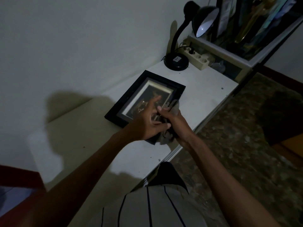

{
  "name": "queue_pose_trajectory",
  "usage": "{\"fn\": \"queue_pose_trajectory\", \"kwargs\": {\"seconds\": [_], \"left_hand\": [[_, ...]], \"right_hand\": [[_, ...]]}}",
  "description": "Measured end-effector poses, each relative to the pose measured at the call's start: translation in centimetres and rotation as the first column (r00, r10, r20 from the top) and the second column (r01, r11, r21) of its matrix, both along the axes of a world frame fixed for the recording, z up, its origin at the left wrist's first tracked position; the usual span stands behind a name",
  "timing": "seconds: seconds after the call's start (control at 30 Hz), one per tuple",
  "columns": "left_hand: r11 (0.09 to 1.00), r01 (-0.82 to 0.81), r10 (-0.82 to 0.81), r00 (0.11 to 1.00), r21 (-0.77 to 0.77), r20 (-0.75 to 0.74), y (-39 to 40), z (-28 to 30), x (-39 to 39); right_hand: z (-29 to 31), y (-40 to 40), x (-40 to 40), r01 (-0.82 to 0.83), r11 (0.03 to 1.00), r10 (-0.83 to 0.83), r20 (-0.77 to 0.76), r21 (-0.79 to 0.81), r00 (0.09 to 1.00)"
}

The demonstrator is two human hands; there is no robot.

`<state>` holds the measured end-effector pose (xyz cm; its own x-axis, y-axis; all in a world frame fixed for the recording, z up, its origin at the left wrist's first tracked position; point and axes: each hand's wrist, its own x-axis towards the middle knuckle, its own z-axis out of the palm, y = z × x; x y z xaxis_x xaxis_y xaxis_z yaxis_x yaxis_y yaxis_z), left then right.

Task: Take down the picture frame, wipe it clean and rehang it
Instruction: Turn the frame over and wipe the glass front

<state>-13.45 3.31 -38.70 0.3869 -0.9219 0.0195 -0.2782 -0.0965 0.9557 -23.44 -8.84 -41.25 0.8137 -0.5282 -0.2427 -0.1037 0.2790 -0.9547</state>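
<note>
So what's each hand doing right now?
Left hand: fingers straight, touching the cloth above the picture frame.
Right hand: grips the cloth.

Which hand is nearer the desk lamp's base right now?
Right, narrowly. The right hand grips the cloth at the frame's near corner; the left hand sits beside it, farther from the lamp base.
</note>
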Motion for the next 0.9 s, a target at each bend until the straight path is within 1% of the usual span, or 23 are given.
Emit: {"fn": "queue_pose_trajectory", "kwargs": {"seconds": [0.03,0.07,0.1,0.13,0.17,0.23,0.3,0.33,0.4,0.43,0.47,0.57,0.63,0.77,0.9], "left_hand": [[0.999,0.023,-0.022,1.000,0.028,-0.019,0.3,-0.2,0.4],[0.998,0.034,-0.035,0.999,0.056,0.022,0.8,-0.4,0.8],[0.996,0.037,-0.044,0.994,0.076,0.098,1.3,-0.8,1.3],[0.995,0.030,-0.048,0.978,0.092,0.204,2.0,-1.2,1.8],[0.994,0.023,-0.055,0.950,0.109,0.307,2.8,-1.7,2.3],[0.988,0.042,-0.109,0.872,0.148,0.478,4.5,-2.9,3.6],[0.975,0.050,-0.175,0.779,0.218,0.602,5.7,-3.8,4.6],[0.971,0.035,-0.180,0.760,0.237,0.624,6.2,-4.2,5.0],[0.974,0.007,-0.155,0.757,0.228,0.635,6.6,-4.6,5.5],[0.975,-0.001,-0.144,0.753,0.221,0.642,6.7,-4.7,5.7],[0.977,-0.007,-0.135,0.750,0.212,0.647,6.7,-4.7,5.7],[0.986,-0.012,-0.103,0.737,0.164,0.669,6.8,-5.1,5.7],[0.991,0.000,-0.095,0.720,0.137,0.687,6.7,-5.1,5.7],[0.993,-0.009,-0.078,0.678,0.114,0.731,6.4,-4.9,5.4],[0.995,-0.021,-0.061,0.651,0.098,0.757,6.4,-4.9,5.2]], "right_hand": [[-0.3,-0.6,-0.2,0.004,1.000,-0.003,-0.058,0.016,0.998],[-0.5,-1.0,-0.3,0.031,0.999,-0.028,-0.134,0.021,0.991],[-0.8,-1.5,-0.4,0.061,0.998,-0.066,-0.217,-0.029,0.974],[-1.4,-2.1,-0.4,0.069,0.990,-0.102,-0.281,-0.125,0.954],[-1.9,-2.8,-0.3,0.059,0.973,-0.128,-0.313,-0.222,0.941],[-2.7,-4.0,-0.3,0.028,0.929,-0.155,-0.318,-0.369,0.935],[-3.1,-4.6,-0.3,0.013,0.880,-0.176,-0.301,-0.474,0.937],[-3.2,-4.8,-0.4,0.003,0.839,-0.185,-0.279,-0.544,0.942],[-3.2,-4.9,-0.3,-0.023,0.717,-0.183,-0.220,-0.697,0.958],[-3.3,-4.8,-0.3,-0.036,0.658,-0.182,-0.205,-0.753,0.962],[-3.4,-4.6,-0.3,-0.058,0.620,-0.172,-0.208,-0.782,0.963],[-3.9,-3.7,-1.2,-0.203,0.563,-0.126,-0.326,-0.801,0.937],[-4.1,-3.3,-1.8,-0.238,0.513,-0.085,-0.325,-0.825,0.942],[-4.1,-2.6,-1.9,-0.182,0.508,-0.119,-0.278,-0.842,0.953],[-4.6,0.1,-2.6,-0.119,0.422,-0.093,-0.173,-0.899,0.981]]}}
